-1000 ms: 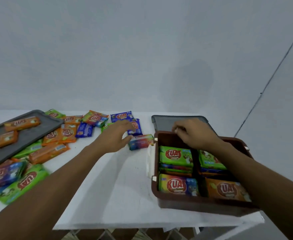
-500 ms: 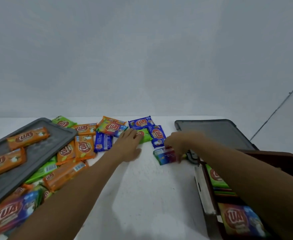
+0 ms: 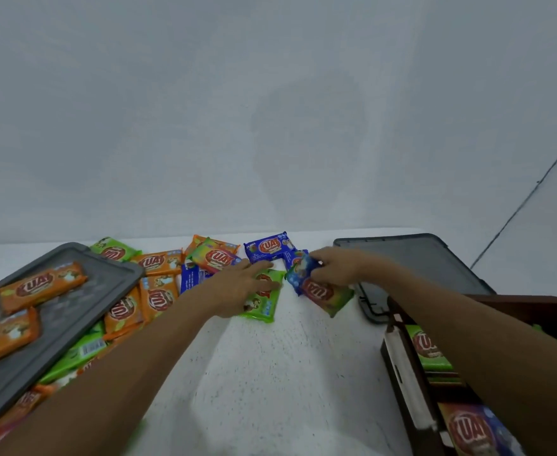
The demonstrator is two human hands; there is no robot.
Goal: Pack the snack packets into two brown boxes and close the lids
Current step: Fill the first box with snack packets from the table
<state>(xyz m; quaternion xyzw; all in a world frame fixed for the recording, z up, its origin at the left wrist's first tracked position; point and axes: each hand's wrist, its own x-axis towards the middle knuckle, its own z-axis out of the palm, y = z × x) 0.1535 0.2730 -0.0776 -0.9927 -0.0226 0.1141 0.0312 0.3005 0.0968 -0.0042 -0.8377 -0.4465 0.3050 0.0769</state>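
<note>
**Two snack packets at the far middle of the white surface point(image 3: 287, 373), one under each hand.** The blue-and-green packet point(image 3: 328, 296) lies tilted, with its near end on the surface. The right hand point(image 3: 334, 268) pinches its far end, fingers curled round the edge, apparently to lift it toward the brown box point(image 3: 540, 304) at the right. The green packet point(image 3: 265, 304) lies flat just beside it. The left hand point(image 3: 237, 286) rests on top with fingers roughly straight and close together, pressing rather than gripping (probably to drag it clear of the heap). The loose packets point(image 3: 154, 294), orange, green and blue, lie heaped to the left, some under and two upon a grey lid point(image 3: 89, 307). The brown box stands open and already holds packets in its compartments. A second grey lid point(image 3: 418, 258) lies flat behind it, so closing looks some way off.
</note>
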